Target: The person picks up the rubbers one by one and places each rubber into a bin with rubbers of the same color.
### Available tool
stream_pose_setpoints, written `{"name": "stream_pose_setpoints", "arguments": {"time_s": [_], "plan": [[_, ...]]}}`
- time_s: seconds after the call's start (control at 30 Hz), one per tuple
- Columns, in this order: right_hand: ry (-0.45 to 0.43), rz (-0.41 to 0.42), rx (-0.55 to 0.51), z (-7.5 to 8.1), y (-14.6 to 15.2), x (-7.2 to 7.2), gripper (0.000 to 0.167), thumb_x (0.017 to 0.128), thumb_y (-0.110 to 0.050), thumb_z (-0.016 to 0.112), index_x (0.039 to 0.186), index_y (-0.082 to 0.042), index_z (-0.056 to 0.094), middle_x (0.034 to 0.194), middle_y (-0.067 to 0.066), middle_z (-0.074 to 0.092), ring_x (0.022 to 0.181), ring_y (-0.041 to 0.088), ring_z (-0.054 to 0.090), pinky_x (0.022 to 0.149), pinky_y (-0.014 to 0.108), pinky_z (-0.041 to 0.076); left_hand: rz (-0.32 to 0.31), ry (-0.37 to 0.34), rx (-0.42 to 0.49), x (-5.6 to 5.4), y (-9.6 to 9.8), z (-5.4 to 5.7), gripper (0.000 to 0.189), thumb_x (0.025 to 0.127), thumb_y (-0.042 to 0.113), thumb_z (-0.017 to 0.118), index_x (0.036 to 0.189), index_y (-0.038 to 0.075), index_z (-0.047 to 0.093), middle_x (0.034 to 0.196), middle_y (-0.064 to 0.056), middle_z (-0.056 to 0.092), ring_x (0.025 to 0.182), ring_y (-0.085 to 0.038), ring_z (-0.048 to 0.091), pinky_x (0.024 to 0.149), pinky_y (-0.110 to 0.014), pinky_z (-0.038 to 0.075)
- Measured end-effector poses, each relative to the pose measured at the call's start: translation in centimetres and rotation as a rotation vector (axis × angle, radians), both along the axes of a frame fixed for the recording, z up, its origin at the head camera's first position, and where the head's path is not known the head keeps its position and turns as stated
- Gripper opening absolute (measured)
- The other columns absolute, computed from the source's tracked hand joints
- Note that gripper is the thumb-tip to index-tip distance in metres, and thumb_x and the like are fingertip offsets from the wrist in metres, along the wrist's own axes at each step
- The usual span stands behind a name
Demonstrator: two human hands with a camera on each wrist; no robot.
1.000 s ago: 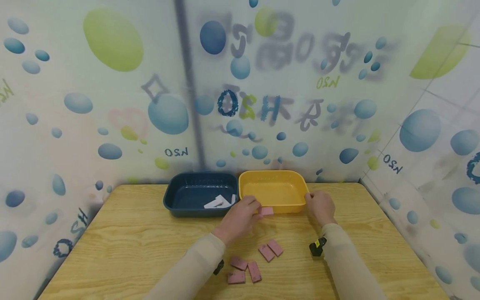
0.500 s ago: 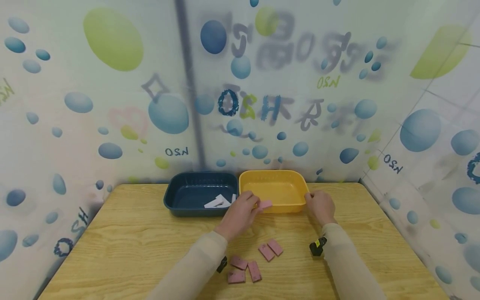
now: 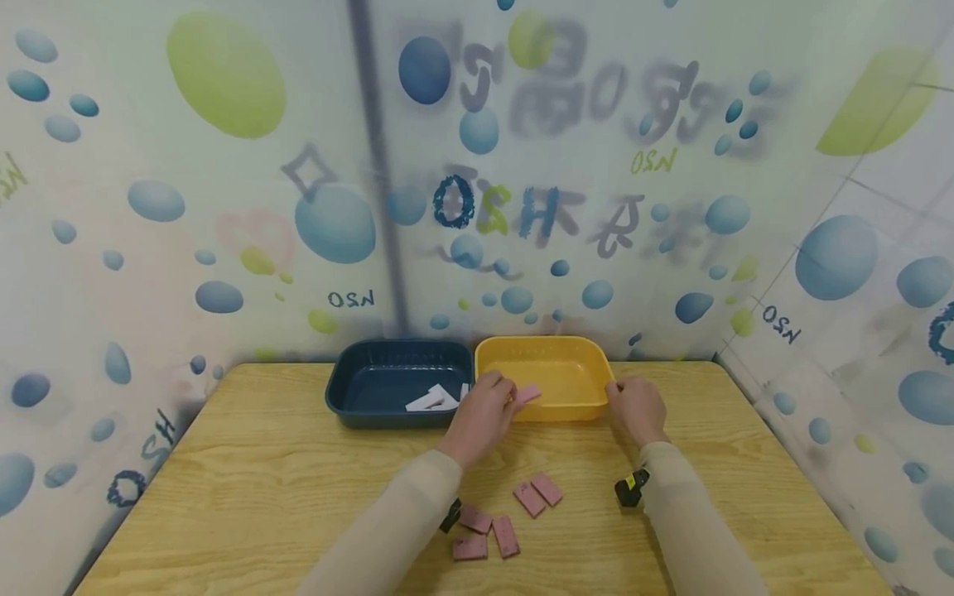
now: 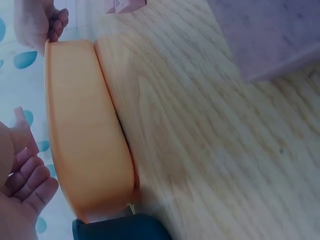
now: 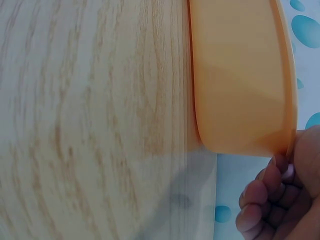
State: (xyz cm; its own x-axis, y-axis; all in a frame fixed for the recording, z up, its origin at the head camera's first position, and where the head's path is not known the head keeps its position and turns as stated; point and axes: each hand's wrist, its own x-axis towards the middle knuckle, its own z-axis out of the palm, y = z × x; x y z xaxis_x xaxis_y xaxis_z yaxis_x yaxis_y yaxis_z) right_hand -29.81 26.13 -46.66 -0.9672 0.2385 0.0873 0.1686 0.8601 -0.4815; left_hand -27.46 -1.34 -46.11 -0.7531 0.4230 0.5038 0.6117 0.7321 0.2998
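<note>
My left hand (image 3: 482, 415) pinches a thin pink rectangular tile (image 3: 527, 394) between thumb and fingers. In the head view it is over the near left rim of the yellow tray (image 3: 574, 412). The left wrist view shows the pink tile (image 4: 28, 132) upright in the fingers, above the rim level. My right hand (image 3: 638, 409) grips the tray's right rim; in the right wrist view the thumb and fingers of that hand (image 5: 280, 195) pinch the rim's corner. Several pink tiles (image 3: 505, 536) lie on the table in front of me, two of them (image 3: 538, 494) closer to the tray.
A dark blue tray (image 3: 373, 420) stands against the yellow tray's left side, with several white pieces (image 3: 434, 399) in it. Both trays are at the back of the wooden table (image 3: 261, 463), before a patterned wall (image 3: 477, 314). A black wrist camera (image 3: 630, 490) sits on the right sleeve.
My left hand has moved slightly up and forward, carrying the pink tile from in front of the yellow tray to over its rim. The right hand stays on the tray's rim.
</note>
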Motion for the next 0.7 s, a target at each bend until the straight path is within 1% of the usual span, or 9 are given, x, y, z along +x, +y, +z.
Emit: {"name": "stream_pose_setpoints", "arguments": {"time_s": [0.07, 0.13, 0.27, 0.37, 0.5, 0.6, 0.7], "plan": [[0.002, -0.002, -0.001, 0.0, 0.0, 0.0, 0.044, 0.100, -0.019, 0.048, 0.057, -0.011, 0.048, 0.057, 0.001, 0.040, 0.057, 0.019, 0.041, 0.055, 0.029, 0.030, 0.012, 0.005, 0.005, -0.1, 0.2, 0.1, 0.011, 0.098, 0.017, 0.073, 0.097, 0.007, 0.069, 0.092, -0.003, 0.055, 0.085, -0.018, 0.054, 0.075, -0.030, 0.053], [0.006, -0.003, 0.000, 0.0, 0.0, -0.1, 0.044, 0.100, -0.019, 0.049, 0.057, -0.011, 0.049, 0.057, 0.001, 0.041, 0.058, 0.020, 0.042, 0.055, 0.030, 0.030, 0.022, -0.008, 0.005, -0.2, 0.3, 0.2, 0.012, 0.098, 0.018, 0.073, 0.096, 0.007, 0.069, 0.091, -0.003, 0.054, 0.084, -0.018, 0.053, 0.074, -0.029, 0.052], [0.012, -0.002, 0.004, -0.1, 0.0, -0.1, 0.043, 0.100, -0.018, 0.048, 0.057, -0.012, 0.048, 0.057, 0.001, 0.040, 0.057, 0.020, 0.041, 0.055, 0.030, 0.029, 0.031, -0.082, 0.009, -0.6, 0.4, 0.4, 0.013, 0.099, 0.019, 0.071, 0.098, 0.006, 0.069, 0.091, -0.003, 0.053, 0.082, -0.017, 0.052, 0.074, -0.029, 0.052], [0.009, -0.002, 0.004, 0.0, 0.0, -0.1, 0.043, 0.099, -0.018, 0.049, 0.056, -0.012, 0.047, 0.056, 0.000, 0.039, 0.056, 0.019, 0.040, 0.054, 0.029, 0.029, 0.047, -0.110, 0.013, -0.9, 0.5, 0.3, 0.015, 0.099, 0.020, 0.071, 0.098, 0.005, 0.069, 0.090, -0.003, 0.053, 0.079, -0.016, 0.053, 0.073, -0.029, 0.053], [-0.002, -0.003, 0.001, 0.1, 0.0, 0.0, 0.043, 0.099, -0.019, 0.049, 0.056, -0.012, 0.046, 0.056, 0.000, 0.038, 0.054, 0.018, 0.039, 0.053, 0.028, 0.029, 0.085, -0.109, 0.009, -1.3, 0.7, 0.0, 0.017, 0.098, 0.021, 0.072, 0.093, 0.006, 0.067, 0.087, -0.002, 0.051, 0.075, -0.016, 0.052, 0.069, -0.029, 0.051], [-0.003, -0.002, -0.001, 0.0, 0.0, 0.0, 0.043, 0.099, -0.019, 0.049, 0.056, -0.012, 0.046, 0.056, 0.000, 0.038, 0.055, 0.018, 0.039, 0.053, 0.028, 0.029, 0.113, -0.143, 0.013, -1.6, 0.9, -0.2, 0.019, 0.099, 0.023, 0.071, 0.092, 0.006, 0.066, 0.086, -0.002, 0.050, 0.074, -0.016, 0.050, 0.068, -0.029, 0.049], [0.001, -0.002, -0.004, 0.0, 0.0, 0.0, 0.043, 0.099, -0.019, 0.049, 0.056, -0.012, 0.046, 0.056, 0.000, 0.038, 0.055, 0.018, 0.039, 0.053, 0.028, 0.029, 0.135, -0.184, 0.022, -1.8, 1.1, -0.2, 0.019, 0.101, 0.024, 0.069, 0.093, 0.006, 0.067, 0.087, -0.002, 0.051, 0.076, -0.016, 0.050, 0.069, -0.029, 0.049]]}}
